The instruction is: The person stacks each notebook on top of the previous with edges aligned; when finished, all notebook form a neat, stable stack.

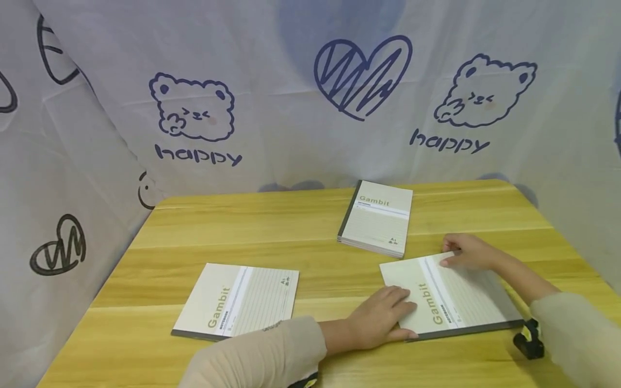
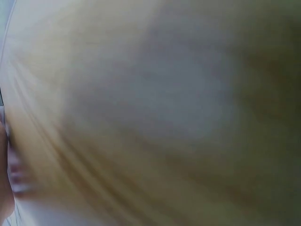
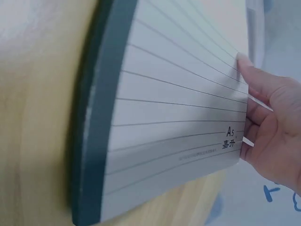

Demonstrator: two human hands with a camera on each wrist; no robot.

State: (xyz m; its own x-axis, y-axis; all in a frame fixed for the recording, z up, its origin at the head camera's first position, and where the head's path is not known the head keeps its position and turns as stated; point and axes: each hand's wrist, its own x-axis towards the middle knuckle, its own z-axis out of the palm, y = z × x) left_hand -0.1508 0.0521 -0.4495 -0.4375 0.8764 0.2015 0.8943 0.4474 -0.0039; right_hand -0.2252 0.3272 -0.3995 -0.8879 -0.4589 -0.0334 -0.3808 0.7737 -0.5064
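Evidently, both hands were busy with the right notebook (image 1: 448, 296), which lay on the wooden table (image 1: 194, 231) with its dark spine toward the person. The right hand (image 1: 468, 252) pinched the far edge, thumb on the lined cover and the other fingers curled past the edge; I couldn't tell whether that edge was lifted off the wood. The left hand (image 1: 380, 318) had its fingers spread and fairly straight against the book's left side, thumb by the near corner at the spine; it seemed to touch rather than grip. To my eye that was a sound division, one hand holding and the other steadying. The pinch wanted a light touch, since a hard squeeze on so thin a book could have bowed the cover, and the hands were best worked together so the spine didn't skew. The left sleeve (image 1: 252, 350) called for care too: it crossed the near right corner of the left notebook (image 1: 242, 302), and a careless sweep might have dragged it. The stack of notebooks (image 1: 375, 218) sat just beyond the far left corner, near enough to bump.
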